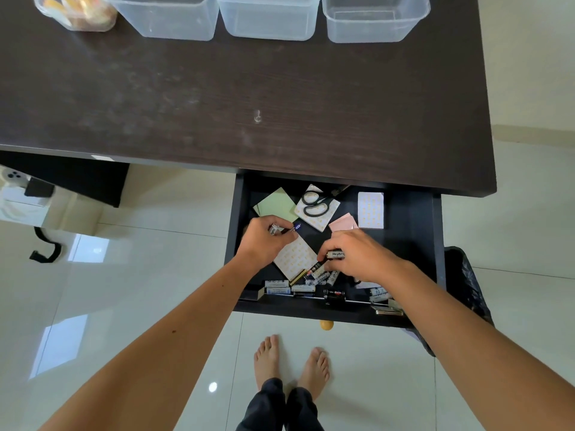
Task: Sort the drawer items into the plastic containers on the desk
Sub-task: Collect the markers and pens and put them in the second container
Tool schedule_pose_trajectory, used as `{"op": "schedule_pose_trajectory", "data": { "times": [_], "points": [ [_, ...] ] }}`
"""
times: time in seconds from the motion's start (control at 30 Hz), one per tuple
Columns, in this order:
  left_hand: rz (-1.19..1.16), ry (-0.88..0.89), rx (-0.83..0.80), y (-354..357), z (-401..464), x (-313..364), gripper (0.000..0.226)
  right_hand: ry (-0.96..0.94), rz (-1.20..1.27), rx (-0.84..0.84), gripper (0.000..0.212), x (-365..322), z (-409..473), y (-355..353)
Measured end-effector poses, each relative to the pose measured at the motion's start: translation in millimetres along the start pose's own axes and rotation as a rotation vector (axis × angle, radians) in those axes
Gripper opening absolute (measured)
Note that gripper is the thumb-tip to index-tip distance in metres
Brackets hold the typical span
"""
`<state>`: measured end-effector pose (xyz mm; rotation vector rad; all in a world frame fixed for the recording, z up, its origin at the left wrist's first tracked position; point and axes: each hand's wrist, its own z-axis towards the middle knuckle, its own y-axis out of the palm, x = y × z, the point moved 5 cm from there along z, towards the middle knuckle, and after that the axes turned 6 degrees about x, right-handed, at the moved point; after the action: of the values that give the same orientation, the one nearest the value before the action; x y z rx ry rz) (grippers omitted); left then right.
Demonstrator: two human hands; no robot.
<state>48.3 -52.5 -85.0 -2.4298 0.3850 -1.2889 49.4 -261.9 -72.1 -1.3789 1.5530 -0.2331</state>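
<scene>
Okay, I see both hands in drawer point(413, 219): left hand point(264, 237) pinching battery point(274, 228), right hand point(357, 255) gripping another battery point(336, 254). Three clear containers point(168, 23) on desk point(249, 98) look empty; scissors point(315, 204), notes, more batteries point(277, 287) remain. Early.

Open dark drawer point(410, 231) is a mess: loose batteries point(298, 287) piled along its front edge, black scissors point(317, 203) on a patterned card at the back, green sticky pad point(275, 204) beside them. Three clear containers point(270, 17) sit empty far behind the drawer.

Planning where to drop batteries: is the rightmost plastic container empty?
Empty, it appears. The rightmost plastic container is clear, and only its bare bottom shows through.
</scene>
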Motion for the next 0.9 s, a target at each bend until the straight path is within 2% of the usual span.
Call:
{"op": "schedule_pose_trajectory", "data": {
  "times": [0.13, 0.27, 0.33, 0.47, 0.63, 0.7, 0.9],
  "points": [
    [0.033, 0.003, 0.046, 2, -2, 1, 0.023, -0.017, -0.071, -0.022, 0.027, 0, 1, 3],
    [0.053, 0.025, 0.099, 4, -3, 3, 0.024, -0.092, -0.241, -0.048, 0.025, -7, 0, 7],
    [0.041, 0.026, 0.103, 5, -3, 3, 0.025, -0.1, -0.245, -0.044, 0.024, -7, -2, 10],
    [0.037, 0.035, 0.102, 6, -3, 2, 0.027, 0.043, 0.046, 0.009, 0.018, 4, -6, 4],
    [0.048, 0.048, 0.089, 7, -3, 3, 0.033, 0.134, 0.399, 0.007, 0.028, 12, -20, -12],
    [0.058, 0.036, 0.075, 7, -3, 4, 0.033, 0.165, 0.5, -0.017, 0.031, 15, -25, -15],
    [0.12, 0.044, 0.066, 5, -1, 8, 0.028, 0.253, 0.726, -0.07, 0.021, 21, -35, -9]
  ]
}}
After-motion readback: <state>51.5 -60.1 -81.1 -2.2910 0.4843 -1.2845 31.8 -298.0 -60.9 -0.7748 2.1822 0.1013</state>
